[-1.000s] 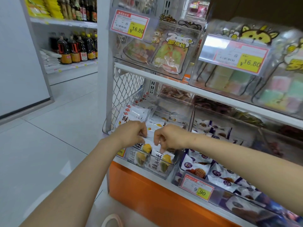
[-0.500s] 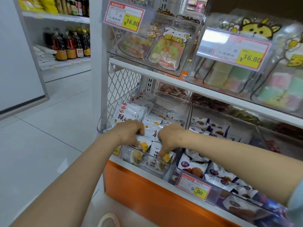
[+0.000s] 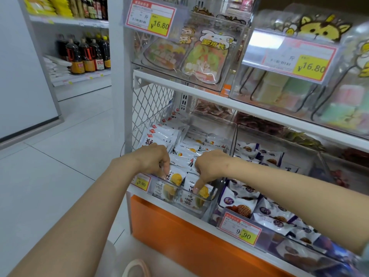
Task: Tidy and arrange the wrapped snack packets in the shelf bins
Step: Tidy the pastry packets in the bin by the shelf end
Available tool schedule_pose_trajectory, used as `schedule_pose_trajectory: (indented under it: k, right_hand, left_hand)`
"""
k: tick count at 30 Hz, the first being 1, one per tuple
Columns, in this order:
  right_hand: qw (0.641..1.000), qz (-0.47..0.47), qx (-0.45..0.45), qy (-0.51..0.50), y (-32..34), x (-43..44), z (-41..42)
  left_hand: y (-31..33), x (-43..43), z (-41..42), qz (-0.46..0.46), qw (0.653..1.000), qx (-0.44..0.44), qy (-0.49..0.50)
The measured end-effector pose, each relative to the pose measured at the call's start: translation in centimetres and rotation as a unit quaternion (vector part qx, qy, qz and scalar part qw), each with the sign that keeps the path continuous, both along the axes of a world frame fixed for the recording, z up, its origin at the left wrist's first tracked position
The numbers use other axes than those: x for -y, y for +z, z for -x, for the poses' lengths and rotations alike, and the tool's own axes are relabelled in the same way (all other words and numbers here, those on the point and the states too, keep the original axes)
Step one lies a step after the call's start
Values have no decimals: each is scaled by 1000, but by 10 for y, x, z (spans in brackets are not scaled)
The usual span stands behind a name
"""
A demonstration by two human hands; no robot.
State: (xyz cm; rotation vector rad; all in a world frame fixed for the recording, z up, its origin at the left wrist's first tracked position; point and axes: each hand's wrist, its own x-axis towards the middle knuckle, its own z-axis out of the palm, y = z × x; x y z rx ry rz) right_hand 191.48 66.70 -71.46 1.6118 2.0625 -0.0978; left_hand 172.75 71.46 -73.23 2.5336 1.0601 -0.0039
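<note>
A clear plastic bin [image 3: 207, 206] on the lower shelf holds several white snack packets [image 3: 186, 154] printed with yellow fruit. Two of them stand upright against its front wall. My left hand [image 3: 153, 158] reaches into the bin's left front, fingers curled down onto the left upright packet [image 3: 174, 177]. My right hand [image 3: 209, 166] is beside it, with a finger pressed down on the right upright packet [image 3: 204, 191]. Whether either hand grips its packet or only presses it is unclear.
A second clear bin [image 3: 311, 250] to the right holds white and purple wrapped packets [image 3: 267, 214]. Price tags reading 9.90 [image 3: 240, 229] hang on the bin fronts. An upper shelf [image 3: 229, 100] with candy bins overhangs. An orange base panel [image 3: 179, 232] and tiled floor [image 3: 65, 156] lie below and left.
Both hands have pushed lower into the front of the bin, and the right finger now presses down on the upright front packet. The view has shifted slightly.
</note>
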Motion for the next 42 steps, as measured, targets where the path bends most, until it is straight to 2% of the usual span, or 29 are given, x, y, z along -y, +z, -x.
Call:
schedule_pose_trajectory:
  k: [3, 7, 10, 14, 17, 19, 22, 24, 27, 31, 35, 38, 42]
  right_hand:
    - [993, -15, -110, -48, 1, -2, -3]
    - [953, -111, -261, -106, 5, -10, -7]
    - [924, -119, -341, -127, 9, -12, -13]
    - [898, -140, -402, -110, 13, -16, -3]
    - [870, -162, -456, -96, 11, -28, 18]
    - [873, -165, -450, -86, 7, -38, 35]
    - [921, -201, -330, -50, -2, -48, 57]
    - [931, -222, -285, -52, -4, -51, 64]
    - [922, -201, -313, -104, -3, -56, 66]
    - [897, -148, -391, -145, 7, -54, 61]
    - [847, -170, -473, -174, 36, -37, 32]
    - [848, -167, -467, -186, 51, -9, 2]
    - [876, -63, -454, -152, 52, 25, -21]
  left_hand:
    - [-2, 0, -4, -50, 998, -43, -12]
    - [-4, -1, -9, -66, 998, -23, -10]
    - [0, -2, -7, -72, 997, -14, 4]
    - [9, -2, 3, -116, 988, 43, 93]
    - [8, 2, 14, -102, 979, 82, 155]
    - [5, 4, 22, -85, 979, 87, 165]
    - [0, 8, 32, -59, 974, 113, 188]
    - [0, 8, 39, -58, 964, 148, 213]
    - [2, 8, 41, -64, 949, 201, 233]
    - [6, 10, 38, -56, 947, 239, 209]
    - [8, 12, 35, 16, 970, 203, 130]
    - [5, 9, 29, 87, 987, 119, 59]
    - [4, -4, 18, 125, 991, 48, 29]
